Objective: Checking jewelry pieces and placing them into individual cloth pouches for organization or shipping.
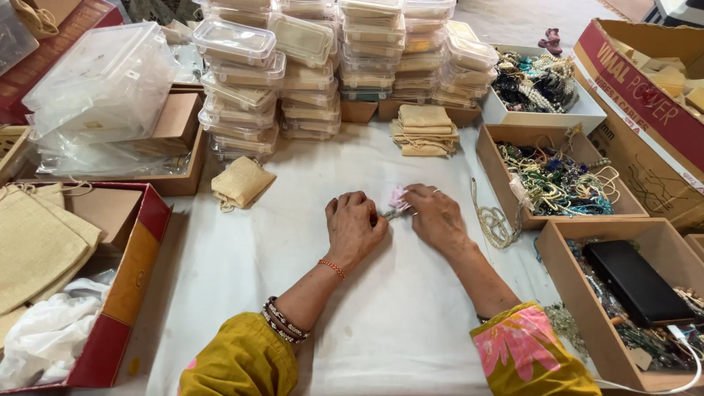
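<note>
While both hands rest on the white-covered surface, they meet over a small pink piece at mid-scene. Left hand is curled, fingers together, its grip closed near the piece's near-left end; what it pinches is too small to tell. Right hand lies flatter, fingertips touching the pink piece from the right, grip pressed on it. Piece's long axis runs diagonally, near-left to far-right: thin dark stem end points near-left toward the left hand, pink end points far-right. Exact kind unclear.

Tan cloth pouch lies far-left of the hands, well apart. Folded pouch pile sits farther back, in front of stacked clear plastic boxes. Cream bead string lies just right of the right hand. Open cardboard tray of mixed bead jewellery on the right; nearer tray holds a black flat case. Red box at left.
</note>
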